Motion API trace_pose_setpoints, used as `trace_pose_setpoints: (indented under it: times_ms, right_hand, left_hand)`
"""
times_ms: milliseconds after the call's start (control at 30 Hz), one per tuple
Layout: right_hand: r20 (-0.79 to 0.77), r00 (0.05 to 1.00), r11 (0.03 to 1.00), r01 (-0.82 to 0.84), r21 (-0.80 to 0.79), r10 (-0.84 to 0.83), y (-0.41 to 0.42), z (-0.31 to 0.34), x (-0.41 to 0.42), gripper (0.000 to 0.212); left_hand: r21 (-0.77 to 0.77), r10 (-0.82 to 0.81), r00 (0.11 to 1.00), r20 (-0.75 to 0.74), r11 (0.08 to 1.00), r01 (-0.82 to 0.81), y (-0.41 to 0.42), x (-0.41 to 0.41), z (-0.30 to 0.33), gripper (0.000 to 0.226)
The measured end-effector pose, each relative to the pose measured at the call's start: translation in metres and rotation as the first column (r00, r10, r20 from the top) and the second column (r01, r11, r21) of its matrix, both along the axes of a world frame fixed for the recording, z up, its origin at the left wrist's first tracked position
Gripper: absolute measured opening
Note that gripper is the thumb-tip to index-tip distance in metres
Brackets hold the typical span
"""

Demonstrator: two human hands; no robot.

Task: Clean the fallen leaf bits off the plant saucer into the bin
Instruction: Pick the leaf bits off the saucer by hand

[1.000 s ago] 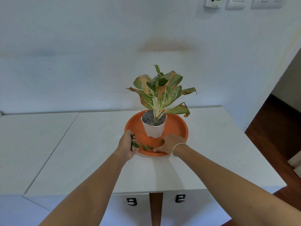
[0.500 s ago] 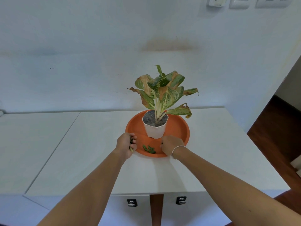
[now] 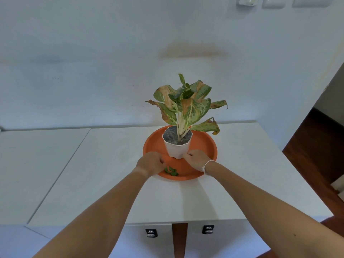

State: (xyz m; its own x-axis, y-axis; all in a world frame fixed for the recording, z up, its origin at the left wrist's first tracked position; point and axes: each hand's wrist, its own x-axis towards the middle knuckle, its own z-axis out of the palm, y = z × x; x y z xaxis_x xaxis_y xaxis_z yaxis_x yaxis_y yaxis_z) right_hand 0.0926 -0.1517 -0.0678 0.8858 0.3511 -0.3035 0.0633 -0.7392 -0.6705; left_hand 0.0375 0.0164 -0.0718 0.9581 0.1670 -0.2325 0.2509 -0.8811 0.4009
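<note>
A white counter (image 3: 119, 164) fills the middle and lower part of the frame, set against a pale wall. An orange saucer (image 3: 206, 146) sits on it just right of centre, and a white faceted pot (image 3: 177, 148) stands upright inside the saucer, towards its rear half. The plant (image 3: 186, 107) in the pot carries green mottled leaves with brown, dried edges. A small cluster of green leaf bits (image 3: 171, 171) lies on the saucer floor near its front rim, below and slightly left of the pot. The left hand (image 3: 150, 163) rests over the saucer's front-left rim, fingers curled inward into a loose fist; whether anything is enclosed in it cannot be told. The leaf bits lie just beside this hand, at its lower right. The right hand (image 3: 195, 160) is over the saucer floor at the pot's lower right corner, fingers drawn together with the tips touching or almost touching the pot's base; whether they pinch anything cannot be told. A thin white band (image 3: 205, 165) circles the right wrist. Two dark knobs (image 3: 151, 232) show on the cabinet front under the counter edge. Wall switches (image 3: 273, 1) sit at the upper right of the frame, and dark wooden floor (image 3: 316, 146) shows at the right edge.
</note>
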Motion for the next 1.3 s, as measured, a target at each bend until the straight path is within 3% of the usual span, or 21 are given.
trace_pose_setpoints:
  times_ms: [133, 267, 367, 467, 600, 1033, 1300]
  right_hand:
    - [-0.100, 0.995, 0.999, -0.004, 0.053, 0.009, -0.001, 0.003, 0.000, 0.034]
    - [-0.079, 0.993, 0.996, -0.088, 0.023, 0.090, 0.000, 0.002, 0.000, 0.035]
    - [-0.030, 0.981, 0.979, -0.195, -0.067, 0.193, 0.004, 0.001, -0.003, 0.036]
    - [-0.005, 0.958, 0.946, -0.285, -0.154, 0.287, 0.008, -0.002, -0.005, 0.032]
    - [0.007, 0.931, 0.904, -0.352, -0.243, 0.365, 0.011, 0.000, -0.011, 0.047]
    - [0.233, 0.896, 0.901, -0.298, -0.317, 0.378, 0.017, -0.015, -0.017, 0.021]
    - [0.261, 0.910, 0.916, -0.229, -0.330, 0.322, 0.008, -0.015, -0.013, 0.022]
  left_hand:
    - [0.110, -0.038, 0.998, -0.057, 0.993, 0.044, -0.003, 0.002, 0.000, 0.020]
    - [0.250, 0.019, 1.000, 0.007, 0.968, -0.020, -0.002, 0.004, 0.002, 0.021]
    - [0.277, 0.076, 0.996, 0.043, 0.957, -0.085, 0.003, 0.007, 0.005, 0.023]
    - [0.286, 0.061, 0.998, -0.013, 0.957, -0.055, 0.007, 0.009, 0.003, 0.023]
    - [0.258, 0.043, 0.996, -0.073, 0.966, -0.023, 0.011, 0.011, -0.004, 0.021]
    - [0.167, 0.030, 0.999, -0.043, 0.986, -0.022, 0.000, 0.008, -0.009, 0.017]
    - [0.187, 0.021, 1.000, -0.008, 0.982, -0.019, -0.006, 0.004, -0.008, 0.025]
